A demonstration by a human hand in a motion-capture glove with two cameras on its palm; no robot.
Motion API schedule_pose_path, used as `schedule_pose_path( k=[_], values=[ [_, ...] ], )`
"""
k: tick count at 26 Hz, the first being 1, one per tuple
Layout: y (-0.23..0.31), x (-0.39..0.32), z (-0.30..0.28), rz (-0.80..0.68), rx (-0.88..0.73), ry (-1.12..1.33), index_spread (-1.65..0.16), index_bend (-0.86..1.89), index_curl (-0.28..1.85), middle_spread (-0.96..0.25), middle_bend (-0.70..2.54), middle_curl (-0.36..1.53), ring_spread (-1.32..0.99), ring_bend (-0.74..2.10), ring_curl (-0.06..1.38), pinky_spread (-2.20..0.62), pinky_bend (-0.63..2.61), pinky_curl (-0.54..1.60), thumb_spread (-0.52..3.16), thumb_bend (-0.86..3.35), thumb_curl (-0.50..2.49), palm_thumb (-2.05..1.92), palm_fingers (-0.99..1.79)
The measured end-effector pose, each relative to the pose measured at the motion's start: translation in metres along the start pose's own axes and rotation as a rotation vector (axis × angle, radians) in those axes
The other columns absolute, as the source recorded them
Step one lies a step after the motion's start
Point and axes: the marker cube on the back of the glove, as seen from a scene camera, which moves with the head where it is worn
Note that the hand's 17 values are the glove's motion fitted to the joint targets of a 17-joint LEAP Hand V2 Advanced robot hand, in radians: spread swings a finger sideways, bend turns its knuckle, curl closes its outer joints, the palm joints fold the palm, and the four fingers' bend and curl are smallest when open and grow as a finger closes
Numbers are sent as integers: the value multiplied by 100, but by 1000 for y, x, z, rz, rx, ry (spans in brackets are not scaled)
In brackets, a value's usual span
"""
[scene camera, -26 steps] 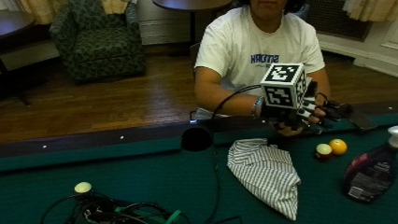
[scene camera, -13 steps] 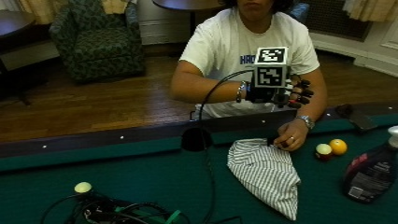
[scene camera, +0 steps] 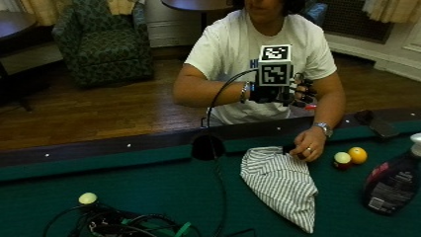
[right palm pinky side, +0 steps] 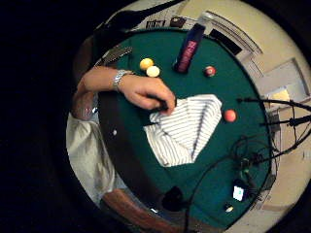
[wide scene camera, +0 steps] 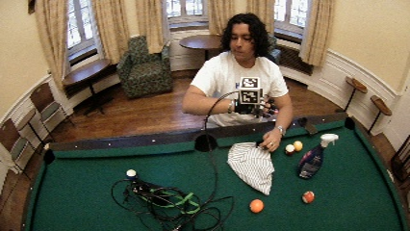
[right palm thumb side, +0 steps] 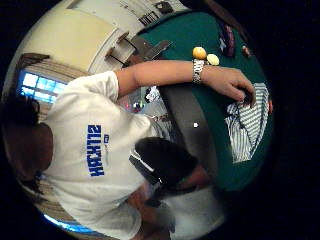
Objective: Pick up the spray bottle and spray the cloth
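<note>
A white ball (scene camera: pixel 87 198) is seen at the left of the green table (scene camera: pixel 151 187), just beside a tangle of black cables (scene camera: pixel 118 224); a striped cloth (scene camera: pixel 281 183) is laid flat near the middle of the felt, narrowing toward the near side. The gloved right hand (scene camera: pixel 289 91) is raised in front of the chest, well above the table and apart from everything on it; its fingers are loosely curled and nothing is held in them. The bare left hand (scene camera: pixel 309 145) is rested on the far corner of the cloth, whose edge is pinched by its fingertips. Just beside that hand a white-and-red ball (scene camera: pixel 342 160) and a yellow ball (scene camera: pixel 357 155) are set touching each other; farther right the dark spray bottle (scene camera: pixel 393 180) is stood upright on the felt, untouched, with its white trigger head on top.
</note>
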Motion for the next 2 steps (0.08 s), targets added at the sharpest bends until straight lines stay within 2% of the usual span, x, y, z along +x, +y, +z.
schedule_pose_path(
  k=[2],
  values=[
    [1, -2, 1, -8, -3, 6, -46, 12, 23, -15, 20, 36, -12, 43, 33, 22, 31, 35, 94, -3, 34, 28, 37]
  ],
)
